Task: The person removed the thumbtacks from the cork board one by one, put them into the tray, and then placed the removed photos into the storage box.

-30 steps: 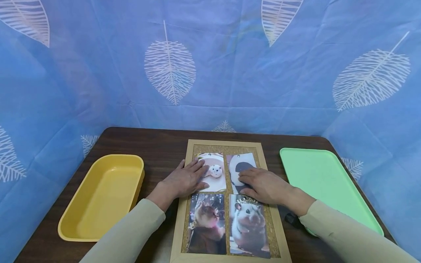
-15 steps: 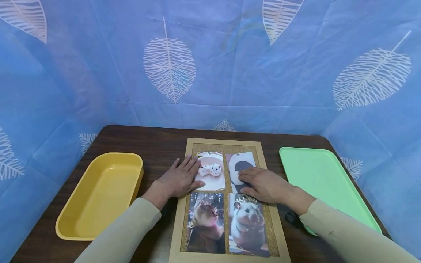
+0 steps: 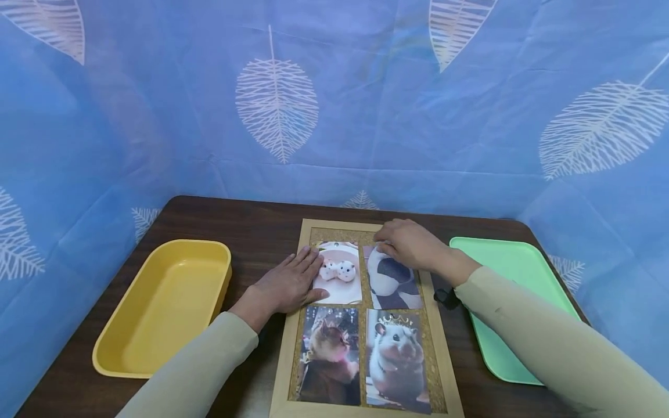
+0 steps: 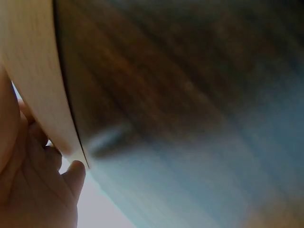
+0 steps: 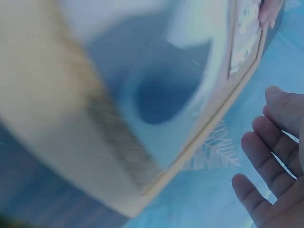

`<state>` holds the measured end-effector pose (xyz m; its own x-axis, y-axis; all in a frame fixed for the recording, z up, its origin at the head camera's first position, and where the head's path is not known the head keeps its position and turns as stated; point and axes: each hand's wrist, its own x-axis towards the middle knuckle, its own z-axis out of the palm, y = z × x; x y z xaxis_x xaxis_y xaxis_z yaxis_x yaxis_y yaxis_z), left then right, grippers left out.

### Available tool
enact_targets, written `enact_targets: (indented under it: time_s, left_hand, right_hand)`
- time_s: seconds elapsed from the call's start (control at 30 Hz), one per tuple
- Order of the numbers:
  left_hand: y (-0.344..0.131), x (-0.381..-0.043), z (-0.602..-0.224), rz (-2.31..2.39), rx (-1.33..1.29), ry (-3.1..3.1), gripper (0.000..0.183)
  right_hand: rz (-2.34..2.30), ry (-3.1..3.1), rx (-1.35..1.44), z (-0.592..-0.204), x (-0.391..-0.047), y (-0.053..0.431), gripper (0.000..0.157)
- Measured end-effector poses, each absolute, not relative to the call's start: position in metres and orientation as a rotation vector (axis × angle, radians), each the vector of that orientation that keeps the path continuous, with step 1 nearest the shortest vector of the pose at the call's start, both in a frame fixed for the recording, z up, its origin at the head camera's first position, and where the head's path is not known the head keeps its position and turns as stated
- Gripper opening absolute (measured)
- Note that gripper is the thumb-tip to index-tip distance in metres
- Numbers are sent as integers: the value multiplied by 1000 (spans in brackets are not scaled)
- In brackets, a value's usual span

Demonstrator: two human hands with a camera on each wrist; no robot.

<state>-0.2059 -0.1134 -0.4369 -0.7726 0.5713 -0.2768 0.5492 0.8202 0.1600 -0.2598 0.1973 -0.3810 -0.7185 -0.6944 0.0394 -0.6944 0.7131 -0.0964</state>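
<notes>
Two photo prints top a framed corkboard (image 3: pixel 280 371), with two more below. My left hand (image 3: pixel 284 283) rests with straight fingers on the board's left frame and the edge of the upper left photo of two white hamsters (image 3: pixel 338 288). Over the top edge of the upper right photo, a dark-and-white plush-like picture (image 3: pixel 394 284), is my right hand (image 3: pixel 410 241). Its fingers (image 5: pixel 259 154) look loosely bent in the right wrist view, with nothing seen between them. The lower photos show a brown animal (image 3: pixel 330 354) and a crowned hamster (image 3: pixel 397 360).
A deep yellow tray (image 3: pixel 162 310) stands left of the board. To the right lies a flat green tray (image 3: pixel 499 348), partly under the right forearm. The dark wooden table (image 3: pixel 251 223) ends at a blue leaf-print curtain (image 3: pixel 366 116).
My right hand has lifted off the middle of the upper right photo and moved up to its top edge. The left hand slid left earlier, uncovering the two hamsters, and now stays put.
</notes>
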Motion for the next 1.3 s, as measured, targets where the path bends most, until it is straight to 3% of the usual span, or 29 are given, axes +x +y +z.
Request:
enact_targets:
  time_s: [0.23,0.47,1.0,1.3]
  left_hand:
    - [-116,-207,-437,87,849,2707,86]
    - [-110,-208,-436,42,857,2711,86]
    - [-115,-209,-437,28,843,2704,87]
    - [-116,-208,-438,51,828,2701,86]
  right_hand:
    - [140,-2855,1361,-378,-296,154,23]
    - [31,-2914,1385,-395,-317,129,12]
    - [-315,-2454,1817,-408,-341,113,7]
    - [-644,-1991,2054,-407,-354,110,12]
